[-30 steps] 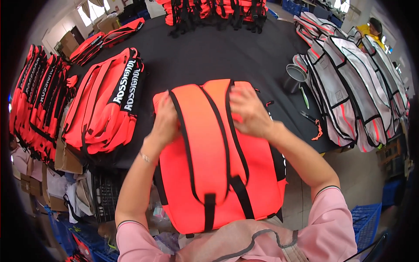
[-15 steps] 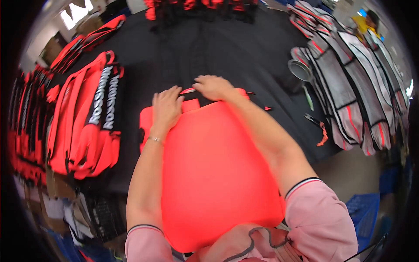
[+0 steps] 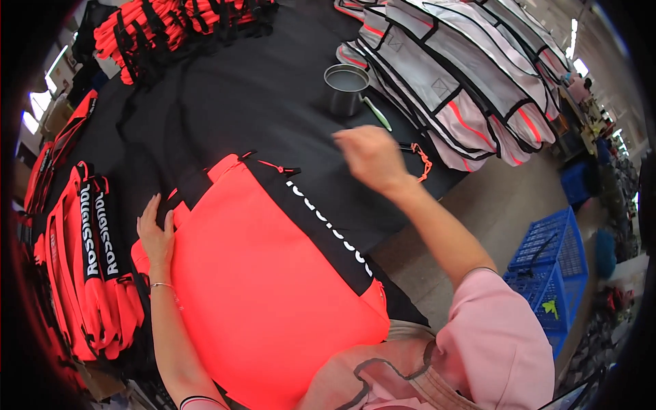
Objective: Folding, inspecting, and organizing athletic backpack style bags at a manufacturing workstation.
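Note:
A bright orange-red bag (image 3: 273,273) with a black side panel lies in front of me, turned at an angle and reaching over the near table edge. My left hand (image 3: 157,236) rests along its far left edge, fingers stretched and thumb apart. Raised off the bag, my right hand (image 3: 372,160) is closed with curled fingers; anything inside them is hidden. A zipper pull with an orange cord (image 3: 273,166) lies at the bag's far corner. Just behind my right hand are a small dark-handled tool with an orange braided cord (image 3: 425,164) and a green-and-white slim tool (image 3: 378,114).
A metal cup (image 3: 346,89) stands beyond my right hand. Grey-white bags with black trim (image 3: 437,75) are piled at far right. Orange-red bags (image 3: 89,260) stack on the left, and more bundles (image 3: 164,34) lie far left. A blue crate (image 3: 550,266) stands right on the floor.
My view has swung to the right. My right hand has left the bag's top edge and moved right, closing up. The bag now lies angled with its black side panel showing.

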Action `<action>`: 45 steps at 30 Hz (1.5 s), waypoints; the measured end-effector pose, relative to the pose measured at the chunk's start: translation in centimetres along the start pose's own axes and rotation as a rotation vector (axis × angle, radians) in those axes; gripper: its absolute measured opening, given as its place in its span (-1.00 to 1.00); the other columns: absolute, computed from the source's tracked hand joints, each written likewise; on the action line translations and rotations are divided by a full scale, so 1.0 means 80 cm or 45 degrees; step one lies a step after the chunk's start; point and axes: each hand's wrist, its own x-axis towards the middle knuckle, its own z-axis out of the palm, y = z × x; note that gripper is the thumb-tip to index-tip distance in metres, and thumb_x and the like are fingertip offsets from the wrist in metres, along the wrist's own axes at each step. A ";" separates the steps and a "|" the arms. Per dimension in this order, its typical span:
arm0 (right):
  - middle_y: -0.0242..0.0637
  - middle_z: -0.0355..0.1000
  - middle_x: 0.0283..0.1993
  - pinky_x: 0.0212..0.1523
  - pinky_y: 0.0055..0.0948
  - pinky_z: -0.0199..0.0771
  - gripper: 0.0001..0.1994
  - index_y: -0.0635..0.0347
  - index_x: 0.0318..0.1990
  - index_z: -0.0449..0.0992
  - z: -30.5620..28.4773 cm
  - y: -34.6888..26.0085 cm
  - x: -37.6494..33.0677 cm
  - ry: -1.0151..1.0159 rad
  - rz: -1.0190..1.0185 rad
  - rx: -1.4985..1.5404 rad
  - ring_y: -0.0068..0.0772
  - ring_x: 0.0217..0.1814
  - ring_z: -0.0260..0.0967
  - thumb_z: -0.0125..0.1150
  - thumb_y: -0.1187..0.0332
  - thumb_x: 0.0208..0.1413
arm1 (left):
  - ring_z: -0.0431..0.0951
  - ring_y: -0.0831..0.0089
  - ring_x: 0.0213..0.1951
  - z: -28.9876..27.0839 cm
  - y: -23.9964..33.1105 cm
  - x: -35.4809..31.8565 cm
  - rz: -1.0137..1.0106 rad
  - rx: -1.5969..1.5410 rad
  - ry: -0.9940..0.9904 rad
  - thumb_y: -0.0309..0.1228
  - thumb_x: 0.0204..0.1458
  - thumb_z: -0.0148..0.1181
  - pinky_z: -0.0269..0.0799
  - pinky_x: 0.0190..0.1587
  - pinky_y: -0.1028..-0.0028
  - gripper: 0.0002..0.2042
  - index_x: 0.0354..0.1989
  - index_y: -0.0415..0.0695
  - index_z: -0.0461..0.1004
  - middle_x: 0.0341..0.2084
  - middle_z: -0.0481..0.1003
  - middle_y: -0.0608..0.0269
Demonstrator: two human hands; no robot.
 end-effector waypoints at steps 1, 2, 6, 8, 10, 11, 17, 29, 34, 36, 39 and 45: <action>-0.16 0.53 -0.37 -0.18 -0.17 0.45 -0.92 0.19 -0.31 0.56 -0.018 0.022 -0.016 0.024 0.059 -0.086 -0.10 -0.27 0.49 0.17 0.43 0.09 | 0.42 0.18 0.15 -0.002 0.007 0.003 0.054 -0.106 0.092 -0.35 0.13 0.16 0.21 0.27 0.20 -0.59 0.19 -0.08 0.41 0.12 0.45 0.15; -0.17 0.53 -0.31 -0.14 -0.17 0.44 -0.91 0.19 -0.27 0.55 -0.030 0.051 -0.038 -0.055 0.147 -0.193 -0.11 -0.20 0.48 0.17 0.42 0.09 | 0.42 0.16 0.15 -0.003 0.020 0.010 0.112 -0.216 0.184 -0.38 0.10 0.19 0.25 0.24 0.23 -0.57 0.19 -0.09 0.41 0.11 0.46 0.12; -0.14 0.50 -0.05 0.06 -0.19 0.40 -0.76 0.25 -0.05 0.52 -0.038 0.115 -0.113 -0.127 0.240 -0.583 -0.06 0.06 0.39 0.16 0.37 0.16 | 0.27 0.09 0.28 0.002 0.165 0.044 0.208 -0.415 0.057 -0.22 0.12 0.20 0.12 0.30 0.05 -0.45 0.28 -0.09 0.30 0.25 0.31 0.02; -0.13 0.50 -0.01 0.10 -0.18 0.39 -0.73 0.24 0.00 0.52 -0.031 0.113 -0.120 -0.163 0.274 -0.549 -0.03 0.10 0.37 0.15 0.36 0.18 | 0.03 0.07 0.41 0.015 0.214 0.032 -0.087 -0.184 -0.267 -0.02 0.18 0.09 -0.10 0.36 -0.14 -0.32 0.39 -0.09 0.12 0.38 0.10 0.04; -0.16 0.50 -0.03 0.06 -0.18 0.41 -0.74 0.19 0.01 0.53 -0.033 0.105 -0.125 -0.211 0.292 -0.492 -0.08 0.06 0.39 0.13 0.38 0.18 | -0.13 0.08 0.46 0.026 0.238 0.015 -0.119 -0.010 -0.339 0.09 0.20 -0.01 -0.23 0.38 -0.21 -0.25 0.44 -0.11 -0.02 0.44 -0.05 0.10; -0.18 0.50 -0.06 0.03 -0.19 0.42 -0.74 0.16 0.01 0.54 -0.037 0.093 -0.122 -0.277 0.358 -0.470 -0.11 0.04 0.40 0.14 0.39 0.17 | -0.13 0.08 0.46 0.031 0.239 -0.001 -0.146 0.006 -0.338 0.09 0.20 -0.01 -0.23 0.38 -0.21 -0.25 0.44 -0.11 -0.02 0.44 -0.05 0.10; -0.12 0.44 -0.27 -0.15 -0.21 0.43 -0.76 0.28 -0.08 0.55 -0.061 0.036 -0.103 -0.289 0.703 -0.112 -0.04 -0.22 0.44 0.22 0.52 0.06 | 0.04 0.12 0.40 0.032 0.256 -0.063 -0.024 -0.055 -0.100 -0.02 0.21 0.05 -0.18 0.39 -0.12 -0.31 0.42 -0.09 0.04 0.39 0.08 0.15; -0.37 0.45 -0.38 -0.26 -0.57 0.36 -0.73 0.35 0.00 0.49 0.045 -0.078 0.004 -0.227 0.730 0.800 -0.63 -0.34 0.34 0.08 0.36 0.25 | 0.44 0.18 -0.03 0.024 0.250 0.015 0.152 -0.537 0.315 -0.43 0.00 0.30 0.39 0.09 0.27 -0.76 -0.13 -0.16 0.58 -0.13 0.49 0.21; -0.13 0.57 -0.21 -0.07 -0.38 0.44 -0.68 0.35 0.01 0.50 0.045 -0.073 0.012 -0.386 0.801 0.845 -0.33 -0.20 0.51 0.10 0.30 0.23 | 0.47 0.26 -0.09 0.021 0.247 0.037 0.116 -0.438 0.075 -0.45 -0.03 0.31 0.44 -0.07 0.36 -0.88 -0.30 -0.12 0.64 -0.21 0.51 0.34; -0.13 0.57 -0.22 -0.07 -0.39 0.44 -0.68 0.36 0.01 0.50 0.041 -0.070 0.016 -0.409 0.828 0.842 -0.33 -0.20 0.52 0.10 0.29 0.23 | 0.47 0.27 -0.07 0.021 0.245 0.042 0.142 -0.375 0.026 -0.44 -0.03 0.31 0.43 -0.05 0.32 -0.91 -0.33 -0.09 0.65 -0.19 0.52 0.38; -0.14 0.57 -0.23 -0.08 -0.41 0.45 -0.67 0.35 0.03 0.50 0.044 -0.061 0.015 -0.406 0.828 0.839 -0.34 -0.20 0.52 0.12 0.29 0.22 | 0.46 0.26 -0.08 0.024 0.248 0.049 0.430 -0.212 0.178 -0.47 -0.06 0.31 0.41 -0.03 0.31 -0.91 -0.35 -0.13 0.61 -0.20 0.51 0.33; -0.16 0.56 -0.22 -0.09 -0.39 0.45 -0.70 0.34 -0.01 0.50 0.041 -0.071 0.027 -0.419 0.809 0.826 -0.30 -0.17 0.52 0.18 0.33 0.19 | 0.45 0.22 -0.06 0.044 0.241 0.051 0.258 -0.453 0.045 -0.59 -0.05 0.19 0.36 0.01 0.30 -0.93 -0.39 -0.19 0.44 -0.18 0.50 0.21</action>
